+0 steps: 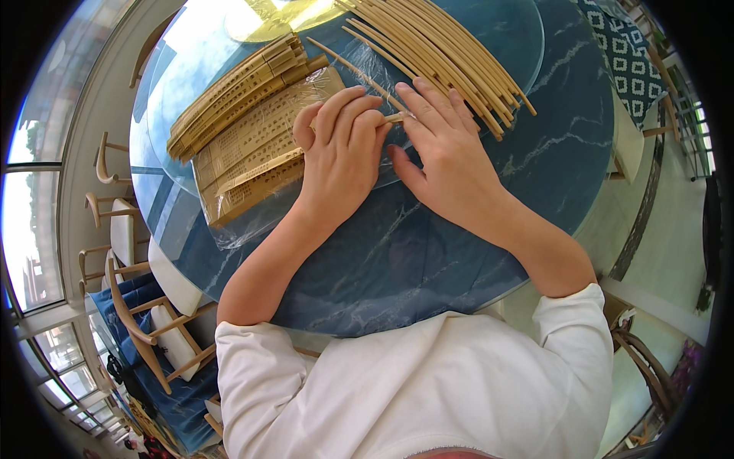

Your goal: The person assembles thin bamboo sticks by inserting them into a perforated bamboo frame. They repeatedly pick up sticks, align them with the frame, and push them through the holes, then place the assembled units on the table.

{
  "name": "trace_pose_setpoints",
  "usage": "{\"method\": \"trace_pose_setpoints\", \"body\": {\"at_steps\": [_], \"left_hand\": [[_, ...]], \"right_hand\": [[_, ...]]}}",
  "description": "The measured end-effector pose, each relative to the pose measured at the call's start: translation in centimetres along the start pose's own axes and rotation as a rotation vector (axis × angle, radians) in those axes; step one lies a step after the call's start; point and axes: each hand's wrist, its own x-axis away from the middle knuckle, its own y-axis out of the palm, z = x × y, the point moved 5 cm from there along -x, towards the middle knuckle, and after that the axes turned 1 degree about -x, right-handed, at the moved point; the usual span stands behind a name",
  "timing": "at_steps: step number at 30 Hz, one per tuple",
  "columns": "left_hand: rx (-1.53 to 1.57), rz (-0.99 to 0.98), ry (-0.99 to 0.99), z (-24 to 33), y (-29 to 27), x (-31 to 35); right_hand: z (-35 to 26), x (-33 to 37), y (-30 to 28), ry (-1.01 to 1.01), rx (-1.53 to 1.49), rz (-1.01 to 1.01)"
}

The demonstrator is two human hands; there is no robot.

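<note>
My left hand (340,149) is closed around a slim, printed paper chopstick sleeve (264,170). The sleeve runs out to the left below the knuckles, and a narrow pale end (394,118) shows past the fingertips. Close beside it, my right hand (447,149) has its fingers stretched forward and its thumb apart. Its fingertips touch or nearly touch that pale end; the exact contact is hidden. A single wooden chopstick (359,73) lies slantwise beyond both hands, one end reaching the right fingers. Under the left hand is a pack of printed paper sleeves (252,157) in clear plastic.
Stacked paper sleeves (237,96) lie on the far side of the pack. Many loose chopsticks (451,57) spread at the far right. A yellow shiny object (283,17) sits at the back. The round blue marbled table (367,260) carries a glass turntable; wooden chairs (164,336) stand left.
</note>
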Motion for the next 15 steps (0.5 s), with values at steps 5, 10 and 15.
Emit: {"method": "trace_pose_setpoints", "body": {"at_steps": [5,10,15], "left_hand": [[-0.005,-0.016,-0.022,0.2,-0.2,-0.1],[-0.026,-0.030,-0.013,0.4,-0.1,0.0],[-0.084,0.007,0.070,1.3,0.1,0.1]], "right_hand": [[0.2,-0.3,0.0,-0.019,-0.081,0.025],[0.7,-0.4,0.0,-0.051,-0.053,0.048],[0.7,-0.8,-0.8,0.009,0.073,0.101]]}}
